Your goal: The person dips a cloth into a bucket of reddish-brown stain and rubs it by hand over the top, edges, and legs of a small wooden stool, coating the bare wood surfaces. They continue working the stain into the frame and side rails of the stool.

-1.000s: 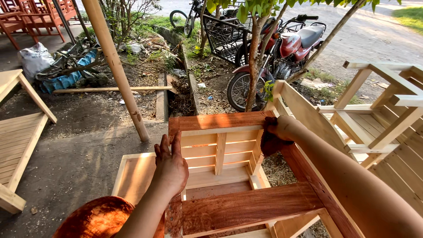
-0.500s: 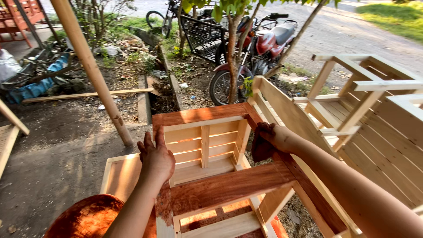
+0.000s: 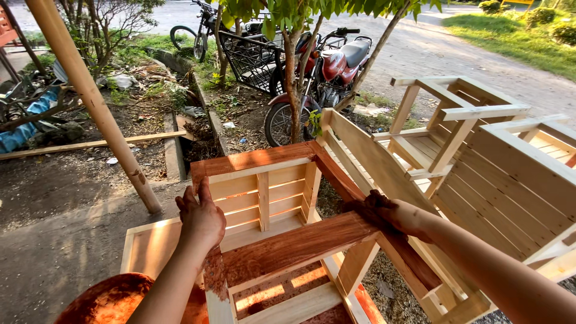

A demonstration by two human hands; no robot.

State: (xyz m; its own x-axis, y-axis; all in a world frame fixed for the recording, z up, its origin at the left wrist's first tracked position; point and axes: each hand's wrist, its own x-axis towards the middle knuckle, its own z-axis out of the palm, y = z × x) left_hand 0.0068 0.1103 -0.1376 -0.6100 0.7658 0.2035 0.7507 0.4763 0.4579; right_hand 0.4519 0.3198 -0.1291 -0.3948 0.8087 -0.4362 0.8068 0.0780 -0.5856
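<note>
While pressed flat on the near-left rail: left hand (image 3: 201, 219), fingers spread, gripping nothing, apparently bracing the wooden frame (image 3: 270, 198) against sliding.
Right hand (image 3: 384, 211): clenched on a dark stained rag (image 3: 363, 207), laid on the right rail where stain meets bare wood, likely to rub colour in.
Frame position: centre, near, tipped toward the camera; top rails reddish-brown, inner slats pale.
Bowl (image 3: 114, 300): near left corner, orange-red inside, close under the left arm, probably for easy dipping.
Unstained chairs (image 3: 456, 120): right, just beside the frame.
Pole (image 3: 90, 96): left, leaning.
Motorbike (image 3: 330, 66): far, behind a thin tree (image 3: 292, 78).
</note>
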